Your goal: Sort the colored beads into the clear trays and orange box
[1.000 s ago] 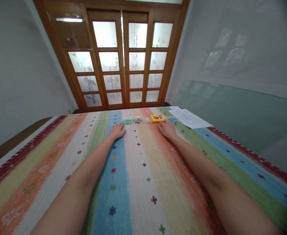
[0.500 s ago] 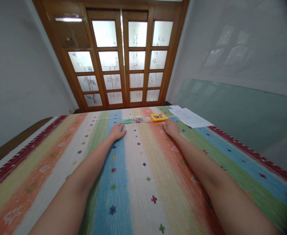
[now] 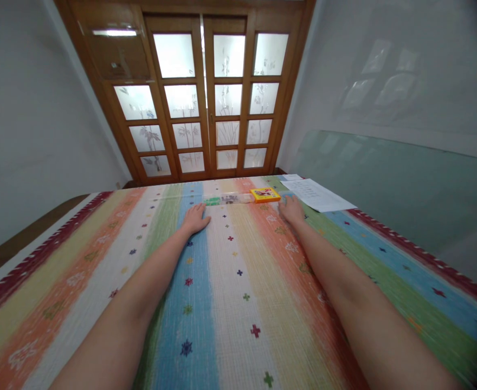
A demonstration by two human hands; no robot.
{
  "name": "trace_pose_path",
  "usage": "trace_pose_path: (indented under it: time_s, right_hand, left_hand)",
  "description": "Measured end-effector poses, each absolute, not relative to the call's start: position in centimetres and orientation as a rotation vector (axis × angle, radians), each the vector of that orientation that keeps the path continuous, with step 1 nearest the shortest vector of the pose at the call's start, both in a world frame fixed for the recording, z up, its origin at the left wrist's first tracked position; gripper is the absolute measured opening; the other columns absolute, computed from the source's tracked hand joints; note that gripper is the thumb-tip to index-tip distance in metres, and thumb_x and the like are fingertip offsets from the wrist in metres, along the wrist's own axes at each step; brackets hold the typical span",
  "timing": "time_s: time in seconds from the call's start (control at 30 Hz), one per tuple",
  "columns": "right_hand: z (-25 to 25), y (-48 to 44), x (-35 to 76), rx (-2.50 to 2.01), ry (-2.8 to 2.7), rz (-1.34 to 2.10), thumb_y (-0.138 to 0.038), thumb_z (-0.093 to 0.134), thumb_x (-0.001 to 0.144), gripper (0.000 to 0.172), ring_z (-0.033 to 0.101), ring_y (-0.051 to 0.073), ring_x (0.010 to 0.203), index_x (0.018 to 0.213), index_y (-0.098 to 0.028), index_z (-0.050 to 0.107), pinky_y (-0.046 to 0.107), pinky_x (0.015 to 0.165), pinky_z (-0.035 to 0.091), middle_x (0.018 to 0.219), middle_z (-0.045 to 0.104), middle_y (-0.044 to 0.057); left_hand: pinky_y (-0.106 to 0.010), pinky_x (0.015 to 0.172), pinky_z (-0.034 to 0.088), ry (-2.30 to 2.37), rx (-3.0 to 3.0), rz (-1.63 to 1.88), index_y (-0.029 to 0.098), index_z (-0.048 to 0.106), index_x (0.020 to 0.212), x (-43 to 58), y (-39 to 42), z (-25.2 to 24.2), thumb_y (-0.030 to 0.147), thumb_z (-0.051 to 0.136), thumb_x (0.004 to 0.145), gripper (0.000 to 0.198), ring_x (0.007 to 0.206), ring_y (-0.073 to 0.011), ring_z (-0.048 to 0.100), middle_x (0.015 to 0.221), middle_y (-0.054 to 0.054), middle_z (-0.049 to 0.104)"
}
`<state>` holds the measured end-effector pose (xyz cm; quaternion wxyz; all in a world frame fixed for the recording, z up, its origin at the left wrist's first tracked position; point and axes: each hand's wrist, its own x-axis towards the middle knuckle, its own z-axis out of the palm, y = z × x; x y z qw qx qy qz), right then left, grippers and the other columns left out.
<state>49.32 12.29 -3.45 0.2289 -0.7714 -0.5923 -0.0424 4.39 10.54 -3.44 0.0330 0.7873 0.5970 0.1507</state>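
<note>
My left hand [image 3: 195, 218] lies on the striped cloth with its fingers stretched out and the thumb apart. Just beyond its fingertips is a clear plastic packet [image 3: 228, 199] with green and grey print. At the packet's right end sits a flat yellow box [image 3: 265, 195] with a picture on its lid. My right hand [image 3: 292, 210] is to the right of this box, apart from it, palm down with the fingers spread. Its fingertips partly cover a small blue item [image 3: 287, 194] whose kind I cannot make out. Neither hand visibly holds anything.
White printed sheets [image 3: 317, 195] lie at the far right of the table, beyond my right hand. A striped tablecloth [image 3: 230, 298] covers the table. A pale green glass panel [image 3: 385, 168] leans by the right wall, and wooden glazed doors [image 3: 208, 97] stand behind.
My right hand has moved right, from the yellow box's front right corner to over the blue item. My left hand and the box have stayed in place.
</note>
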Motion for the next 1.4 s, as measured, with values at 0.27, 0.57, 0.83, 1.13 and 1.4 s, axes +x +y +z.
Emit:
trace_pose_path:
  time_s: [0.27,0.57,0.83,1.13,1.4]
  right_hand:
    - [-3.6,12.9,49.9,-2.097,-1.776,-0.065,-0.042,0.040,0.103,0.060,0.045,0.033,0.146,0.153,-0.009,0.050,0.045,0.119,0.036,0.162,0.042,0.023]
    - [-2.2,9.6,44.5,-1.916,-1.893,-0.076,-0.039,0.040,0.104,0.053,0.049,0.034,0.141,0.148,-0.014,0.055,0.048,0.118,0.039,0.158,0.047,0.019]
    - [-0.7,0.6,31.0,-1.242,-2.486,0.133,-0.057,0.044,0.104,0.063,0.040,0.029,0.151,0.155,-0.023,0.050,0.046,0.125,0.033,0.168,0.036,0.012]
    - [-0.1,-1.6,27.0,-1.302,-2.715,0.203,-0.081,0.033,0.097,0.086,0.023,0.037,0.159,0.164,-0.028,0.037,0.059,0.128,0.015,0.173,0.025,0.012]
    - [0.6,-2.2,27.0,-1.352,-2.755,0.271,-0.087,0.028,0.093,0.096,0.015,0.038,0.161,0.168,-0.027,0.028,0.063,0.128,0.009,0.175,0.017,0.012]
  left_hand:
    - [-0.044,0.129,0.022,1.829,2.414,0.469,0.019,0.037,0.162,4.4,10.4,-3.2,0.051,0.049,0.098,0.073,0.157,-0.0290,0.030,0.170,-0.012,0.035]
    - [-0.047,0.128,0.021,1.782,2.470,0.397,0.022,0.040,0.161,3.6,6.7,-2.9,0.056,0.047,0.099,0.071,0.157,-0.0320,0.031,0.170,-0.012,0.034]
    - [-0.059,0.128,0.015,1.661,2.531,0.197,0.027,0.039,0.163,0.3,0.5,-1.4,0.070,0.039,0.099,0.077,0.160,-0.0342,0.021,0.174,-0.009,0.025]
    - [-0.071,0.124,0.005,1.636,2.502,0.070,0.036,0.028,0.167,0.7,-2.2,-0.2,0.086,0.037,0.091,0.091,0.162,-0.0393,0.008,0.177,-0.008,0.011]
    - [-0.078,0.121,0.003,1.615,2.488,-0.013,0.038,0.021,0.168,0.9,-2.4,-0.1,0.090,0.038,0.088,0.097,0.162,-0.0429,0.001,0.177,-0.008,0.004]
